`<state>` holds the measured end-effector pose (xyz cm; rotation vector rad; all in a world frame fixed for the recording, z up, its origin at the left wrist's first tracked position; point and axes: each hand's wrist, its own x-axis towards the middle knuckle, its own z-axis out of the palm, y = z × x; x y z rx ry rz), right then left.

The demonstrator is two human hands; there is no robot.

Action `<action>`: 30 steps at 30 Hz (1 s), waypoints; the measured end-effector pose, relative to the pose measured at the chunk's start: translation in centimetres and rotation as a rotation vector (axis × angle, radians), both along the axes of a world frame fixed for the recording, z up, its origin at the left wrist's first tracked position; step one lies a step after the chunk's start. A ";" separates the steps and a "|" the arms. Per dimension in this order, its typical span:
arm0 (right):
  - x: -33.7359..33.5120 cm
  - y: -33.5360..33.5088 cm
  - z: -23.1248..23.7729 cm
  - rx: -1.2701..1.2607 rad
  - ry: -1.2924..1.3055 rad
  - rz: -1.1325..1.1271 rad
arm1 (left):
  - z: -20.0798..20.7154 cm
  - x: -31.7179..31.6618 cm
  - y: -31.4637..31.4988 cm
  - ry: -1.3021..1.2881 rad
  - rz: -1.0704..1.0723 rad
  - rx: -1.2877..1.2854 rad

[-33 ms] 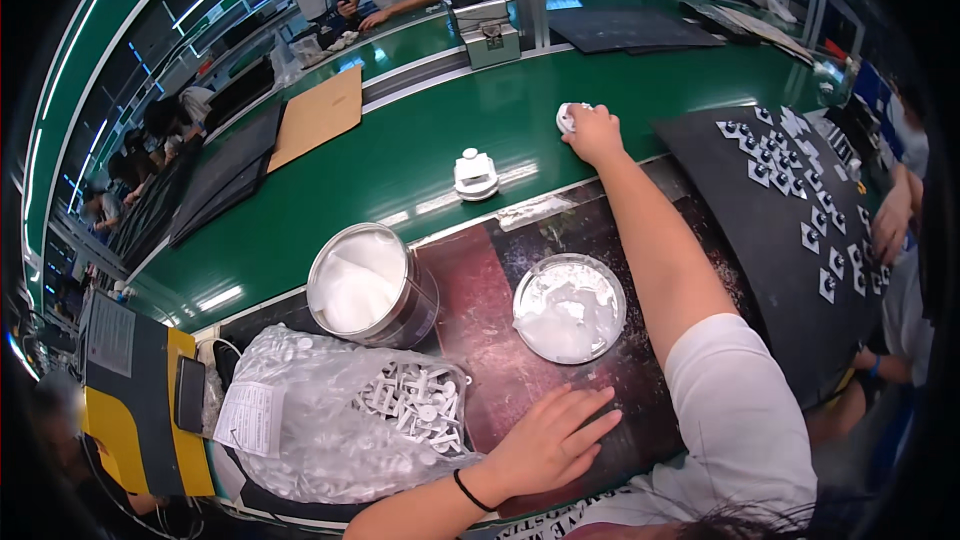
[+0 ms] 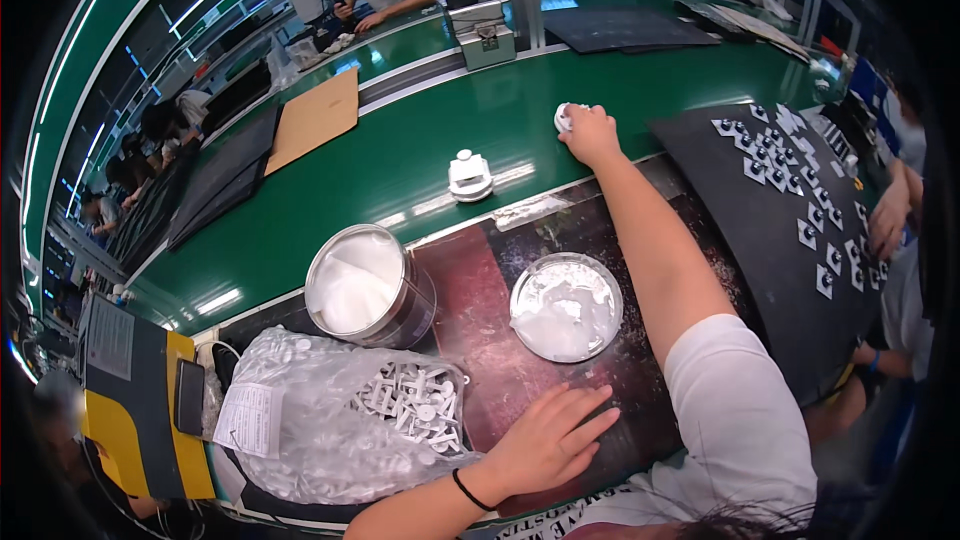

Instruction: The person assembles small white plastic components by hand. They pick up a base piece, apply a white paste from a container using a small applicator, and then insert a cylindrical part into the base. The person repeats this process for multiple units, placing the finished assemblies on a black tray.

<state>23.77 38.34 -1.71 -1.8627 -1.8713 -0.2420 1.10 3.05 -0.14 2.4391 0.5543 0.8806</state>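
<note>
On green conveyor belt (image 2: 420, 150), twelve o'clock: small white plastic part (image 2: 563, 118) gripped under closed right hand (image 2: 590, 133). Six o'clock: left hand (image 2: 545, 445) laid flat, fingers spread, beside clear bag of white parts (image 2: 340, 420). Centre: shallow dish of white paste (image 2: 566, 306).

Left of the white socket part (image 2: 470, 176), the green belt (image 2: 400, 150) lies bare; nearer, the paint can (image 2: 368, 285) and shallow dish (image 2: 566, 306) block passage.

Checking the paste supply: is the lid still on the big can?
No, the big can stands open, white paste showing inside, beside the shallow dish.
</note>
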 end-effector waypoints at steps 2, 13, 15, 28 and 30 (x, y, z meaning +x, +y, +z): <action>0.4 -1.4 0.4 0.024 0.080 -0.020 | 0.3 0.1 0.1 0.017 -0.012 0.004; 0.5 -16.8 7.0 0.096 0.619 0.269 | 0.8 0.2 -0.4 0.073 -0.016 0.157; 0.3 -20.9 8.1 0.026 0.729 0.352 | 0.6 -0.1 -0.7 0.082 0.022 0.205; -0.6 -43.1 1.9 0.076 0.164 0.432 | 1.1 0.0 -2.3 0.037 0.026 0.166; -1.0 -43.1 2.5 0.011 0.143 0.441 | 1.1 0.1 -2.4 0.064 0.007 0.156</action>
